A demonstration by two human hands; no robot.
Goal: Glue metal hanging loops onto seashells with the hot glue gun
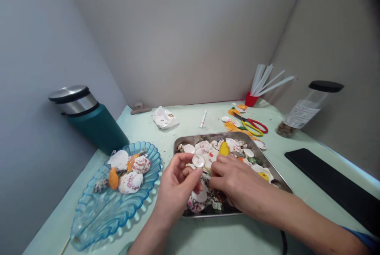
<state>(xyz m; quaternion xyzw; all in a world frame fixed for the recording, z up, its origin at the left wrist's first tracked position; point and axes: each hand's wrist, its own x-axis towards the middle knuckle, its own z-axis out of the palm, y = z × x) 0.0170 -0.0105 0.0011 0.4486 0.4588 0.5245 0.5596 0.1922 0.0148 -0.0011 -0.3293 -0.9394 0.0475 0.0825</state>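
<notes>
A small white seashell (198, 161) is pinched between the thumb and fingers of my left hand (184, 178), over the left side of a metal tray (279, 180). The tray is full of mixed seashells (204, 146), white, spotted and brown. My right hand (230, 178) reaches down among the shells with its fingers bent together. Whatever those fingertips grip is hidden. Just behind that hand a yellow piece (224, 148) stands up from the pile.
To the left, a blue leaf-shaped dish (101, 223) holds several shells, with a teal bottle (95, 126) behind. Scissors (252, 124), a glue-stick-like white tube (203, 119), a crumpled wrapper (164, 118), a red cup (251, 99), a jar (299, 112) and a black strip (329, 184) surround the tray.
</notes>
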